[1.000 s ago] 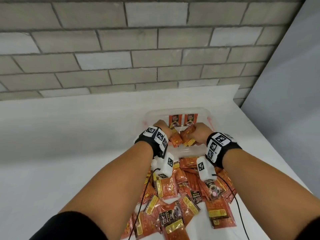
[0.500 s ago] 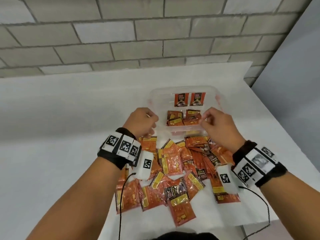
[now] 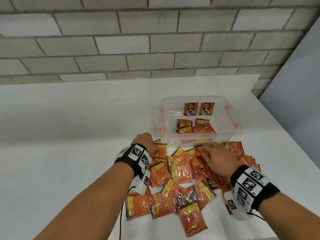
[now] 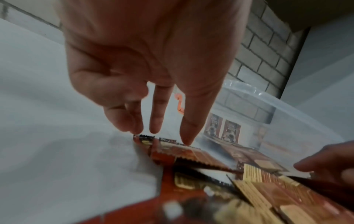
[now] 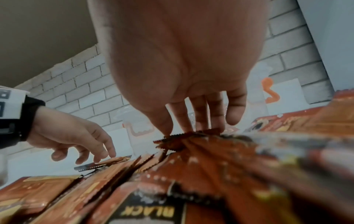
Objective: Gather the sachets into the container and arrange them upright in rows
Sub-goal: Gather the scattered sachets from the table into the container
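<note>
The sachets (image 3: 180, 170) lie in a loose orange heap on the near side of the table (image 3: 69, 135), overlapping at all angles, right against the near wall of the container (image 3: 230, 108), which I take to be why the box sits so close: a short carry from heap to box. Inside it, two sachets (image 3: 199, 109) stand upright against the far wall, faces toward me, as the start of a row, I judge; a few more (image 3: 194, 128) lie flat or tilted on the floor nearer me, so they are gathered but not yet stood up.

My left hand (image 3: 144, 142) is down at the far left edge of the heap, fingers straight and spread, tips touching the top edge of a sachet but gripping nothing. My right hand (image 3: 216, 158) is on the far right part of the heap, just near the box; in the right wrist view its fingers (image 5: 201, 115) and thumb close on the serrated edge of a sachet, pinching it, perhaps more than one, I can't tell.

Most of the heap remains outside, so I judge the job is early
</note>
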Tool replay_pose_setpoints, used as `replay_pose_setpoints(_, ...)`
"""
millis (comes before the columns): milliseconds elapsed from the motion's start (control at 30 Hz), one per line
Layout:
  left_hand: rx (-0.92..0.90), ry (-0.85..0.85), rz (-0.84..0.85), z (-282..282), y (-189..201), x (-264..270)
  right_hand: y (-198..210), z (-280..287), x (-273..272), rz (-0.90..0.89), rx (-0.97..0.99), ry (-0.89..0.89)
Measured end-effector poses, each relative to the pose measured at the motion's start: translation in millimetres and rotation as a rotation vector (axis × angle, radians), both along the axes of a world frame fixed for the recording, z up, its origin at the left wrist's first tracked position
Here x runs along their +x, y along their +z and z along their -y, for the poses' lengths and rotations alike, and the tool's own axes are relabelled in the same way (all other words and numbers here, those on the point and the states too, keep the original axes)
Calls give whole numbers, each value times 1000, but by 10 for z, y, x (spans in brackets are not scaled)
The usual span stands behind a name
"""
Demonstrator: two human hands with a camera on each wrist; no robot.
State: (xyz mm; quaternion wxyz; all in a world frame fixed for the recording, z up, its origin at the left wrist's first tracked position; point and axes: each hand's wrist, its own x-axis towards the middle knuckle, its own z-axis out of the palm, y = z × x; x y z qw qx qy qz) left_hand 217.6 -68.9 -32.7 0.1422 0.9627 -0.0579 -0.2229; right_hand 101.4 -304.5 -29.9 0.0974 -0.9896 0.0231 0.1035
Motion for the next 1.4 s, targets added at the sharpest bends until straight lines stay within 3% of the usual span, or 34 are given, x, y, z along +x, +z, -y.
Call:
replay_pose_setpoints(200, 35, 31, -6, 51, -101, -30, -55, 38, 35, 35, -58, -206)
replay_pose_setpoints(567, -85, 170, -40, 69, -124, 65, -16, -10, 94, -17, -24, -326)
replay_pose_setpoints(700, -77, 96, -62, 102, -105, 89, 22, -26, 121, -19, 124, -372)
replay_pose_setpoints(833, 5, 71, -75, 149, -130, 94, 61, -24, 139, -37, 429, -478)
replay_pose_setpoints(967, -33, 86, -42, 123, -92, 134, 114, -12, 125, -86, 680, -553)
replay_pose_setpoints(1067, -98, 88, -29, 39, 4, 166, 164, -12, 89, -107, 791, -543)
replay_pose_setpoints(1200, -404, 203, -53, -138, 214, 176, 233, -61, 19, -142, 809, -453)
replay_pose_setpoints(1300, -554, 139, -85, -206, 315, -4, 280, -219, 3, -201, 608, -271)
replay_pose_setpoints(1400, -435, -82, -158, -183, 233, -279, 229, -430, 21, -232, 415, -87)
